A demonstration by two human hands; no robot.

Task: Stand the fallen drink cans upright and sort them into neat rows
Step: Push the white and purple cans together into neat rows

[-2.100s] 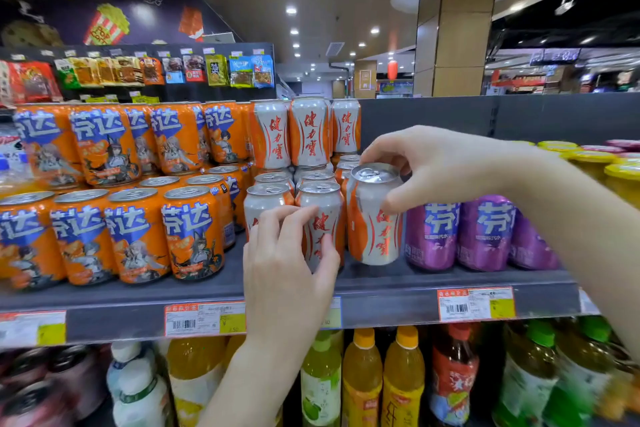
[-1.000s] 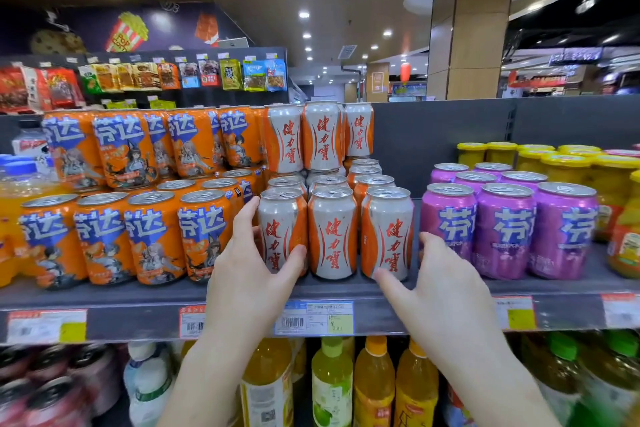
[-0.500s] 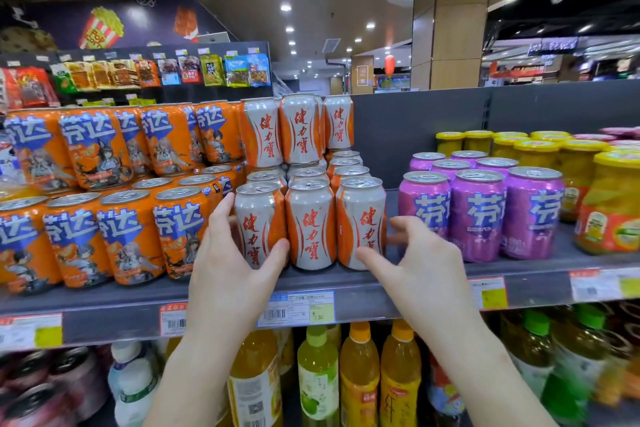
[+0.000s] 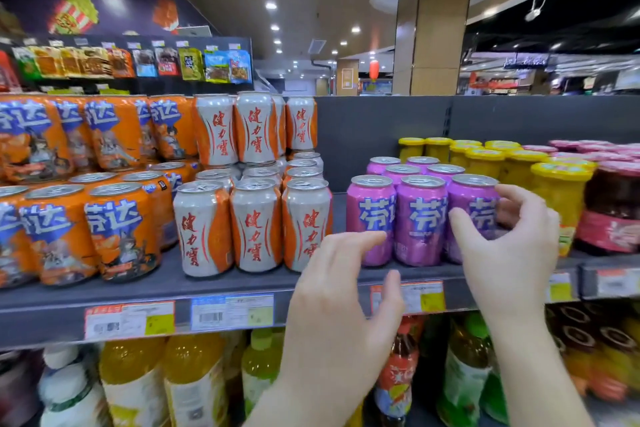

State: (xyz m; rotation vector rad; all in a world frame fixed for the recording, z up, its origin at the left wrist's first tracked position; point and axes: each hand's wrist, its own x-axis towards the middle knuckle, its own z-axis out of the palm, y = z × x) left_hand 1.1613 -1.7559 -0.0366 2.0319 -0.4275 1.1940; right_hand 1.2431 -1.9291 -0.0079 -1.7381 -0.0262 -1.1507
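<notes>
Three purple cans stand upright in the front row on the grey shelf (image 4: 242, 282), with more purple cans behind them. My right hand (image 4: 505, 253) curls its thumb and fingers round the rightmost purple can (image 4: 474, 194). My left hand (image 4: 339, 305) is open, its straight fingertips at the lower front of the leftmost purple can (image 4: 370, 204). The middle purple can (image 4: 419, 218) stands between them. To the left, white-and-orange cans (image 4: 256, 225) stand upright in three rows, with a second tier stacked behind.
Orange cans (image 4: 117, 229) fill the shelf's left part in two tiers. Yellow-lidded jars (image 4: 557, 191) and a pink-lidded jar (image 4: 613, 211) crowd the right, close to my right hand. Drink bottles (image 4: 194, 381) stand on the shelf below. A gap separates the white and purple cans.
Both hands left the white-and-orange cans and moved right to the purple cans. My right hand now wraps the rightmost purple can; my left reaches the leftmost one.
</notes>
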